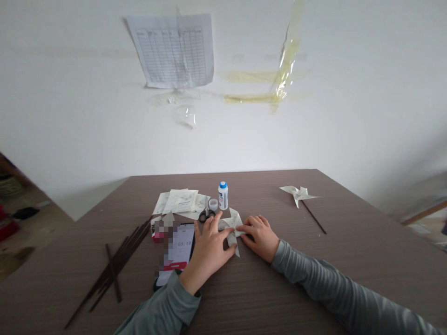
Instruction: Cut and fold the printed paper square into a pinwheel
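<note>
A folded white paper pinwheel [233, 222] lies on the brown table [349, 260] in front of me. My left hand [209, 249] rests on its left side, fingers pressing down on the paper. My right hand [260, 235] presses the right side, fingertips pinching the centre folds. Both wrists wear grey sleeves. A phone [178, 251] with a timer on its screen lies just left of my left hand.
A finished paper pinwheel on a dark stick [300, 195] lies at the far right. A small glue bottle with a blue cap [223, 195], scissors [206, 215], paper sheets [179, 202] and several dark sticks [115, 265] lie to the left. A printed table [174, 49] hangs on the wall.
</note>
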### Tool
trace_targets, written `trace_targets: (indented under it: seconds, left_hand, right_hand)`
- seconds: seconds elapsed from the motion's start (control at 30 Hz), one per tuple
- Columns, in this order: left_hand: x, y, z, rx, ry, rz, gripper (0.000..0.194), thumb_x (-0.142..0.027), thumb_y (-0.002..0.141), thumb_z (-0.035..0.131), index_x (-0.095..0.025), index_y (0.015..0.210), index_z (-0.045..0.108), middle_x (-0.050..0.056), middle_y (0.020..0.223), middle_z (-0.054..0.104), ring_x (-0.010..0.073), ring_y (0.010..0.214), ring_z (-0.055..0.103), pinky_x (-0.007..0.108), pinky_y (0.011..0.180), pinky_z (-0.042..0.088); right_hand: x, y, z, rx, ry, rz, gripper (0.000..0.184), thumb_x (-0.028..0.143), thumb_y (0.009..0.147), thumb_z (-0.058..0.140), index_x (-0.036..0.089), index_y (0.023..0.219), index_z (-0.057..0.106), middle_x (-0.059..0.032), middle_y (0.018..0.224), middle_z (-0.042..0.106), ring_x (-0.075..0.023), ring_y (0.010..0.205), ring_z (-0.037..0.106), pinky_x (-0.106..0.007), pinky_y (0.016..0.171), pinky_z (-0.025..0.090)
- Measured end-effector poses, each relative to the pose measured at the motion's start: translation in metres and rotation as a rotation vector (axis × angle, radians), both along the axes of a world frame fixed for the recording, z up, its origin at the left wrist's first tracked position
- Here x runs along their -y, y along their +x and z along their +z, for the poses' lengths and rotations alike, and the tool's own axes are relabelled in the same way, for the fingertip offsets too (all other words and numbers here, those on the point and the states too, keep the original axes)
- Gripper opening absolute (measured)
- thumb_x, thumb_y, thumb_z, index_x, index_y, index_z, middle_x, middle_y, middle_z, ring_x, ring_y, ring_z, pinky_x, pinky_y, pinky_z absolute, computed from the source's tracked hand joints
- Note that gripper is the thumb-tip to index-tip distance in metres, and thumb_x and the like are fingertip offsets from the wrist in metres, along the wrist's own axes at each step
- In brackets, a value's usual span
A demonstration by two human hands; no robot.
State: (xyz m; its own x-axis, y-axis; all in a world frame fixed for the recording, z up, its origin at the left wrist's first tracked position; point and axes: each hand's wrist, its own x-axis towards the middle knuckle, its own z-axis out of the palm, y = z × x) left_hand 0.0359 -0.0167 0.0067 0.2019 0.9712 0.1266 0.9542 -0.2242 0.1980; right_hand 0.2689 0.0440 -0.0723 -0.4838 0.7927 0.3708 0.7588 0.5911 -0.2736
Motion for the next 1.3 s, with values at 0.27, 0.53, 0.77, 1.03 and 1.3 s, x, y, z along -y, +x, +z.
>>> trace_targets:
  seconds: [0.27, 0.53, 0.77, 1.03, 1.3]
  left_hand:
    - [0.002, 0.000, 0.000, 0.001, 0.010, -0.013, 0.047, -0.029, 0.108, 0.098, -0.044, 0.152, 0.100, 0.011, 0.202, 0.065, 0.0557, 0.182, 0.063, 0.095, 0.153, 0.040]
    - [0.004, -0.001, 0.005, -0.025, -0.010, -0.018, 0.048, -0.028, 0.111, 0.095, -0.042, 0.157, 0.098, 0.012, 0.201, 0.065, 0.0558, 0.182, 0.062, 0.094, 0.153, 0.039]
    - [0.003, 0.000, -0.002, -0.012, 0.007, 0.006, 0.048, -0.029, 0.108, 0.098, -0.043, 0.155, 0.099, 0.013, 0.197, 0.069, 0.0549, 0.179, 0.065, 0.096, 0.151, 0.040]
    - [0.002, 0.001, -0.003, -0.001, 0.020, 0.017, 0.054, -0.029, 0.107, 0.098, -0.042, 0.159, 0.097, 0.014, 0.199, 0.066, 0.0552, 0.179, 0.064, 0.095, 0.151, 0.042]
    - [0.003, 0.001, -0.002, 0.007, 0.012, -0.006, 0.046, -0.028, 0.107, 0.097, -0.042, 0.151, 0.101, 0.013, 0.195, 0.071, 0.0560, 0.177, 0.066, 0.093, 0.151, 0.043]
  right_hand:
    - [0.007, -0.003, 0.012, 0.034, -0.036, -0.008, 0.039, 0.023, 0.119, 0.076, 0.034, 0.147, 0.099, -0.0121, 0.130, 0.088, -0.0359, 0.129, 0.081, -0.072, 0.139, 0.059]
    - [0.014, -0.006, 0.021, 0.052, -0.068, -0.026, 0.041, 0.019, 0.119, 0.075, 0.033, 0.149, 0.100, -0.0138, 0.134, 0.091, -0.0386, 0.134, 0.086, -0.072, 0.142, 0.058]
    - [0.012, -0.004, 0.018, 0.026, -0.087, -0.042, 0.036, 0.019, 0.119, 0.081, 0.033, 0.146, 0.100, -0.0116, 0.134, 0.091, -0.0360, 0.135, 0.088, -0.076, 0.147, 0.055]
    - [0.005, 0.004, 0.009, -0.029, -0.063, 0.009, 0.036, 0.024, 0.120, 0.079, 0.036, 0.147, 0.100, -0.0096, 0.130, 0.092, -0.0342, 0.129, 0.088, -0.080, 0.145, 0.056]
    - [0.012, -0.003, 0.019, 0.041, -0.088, -0.041, 0.038, 0.022, 0.120, 0.079, 0.036, 0.149, 0.100, -0.0131, 0.135, 0.092, -0.0381, 0.136, 0.087, -0.074, 0.147, 0.056]
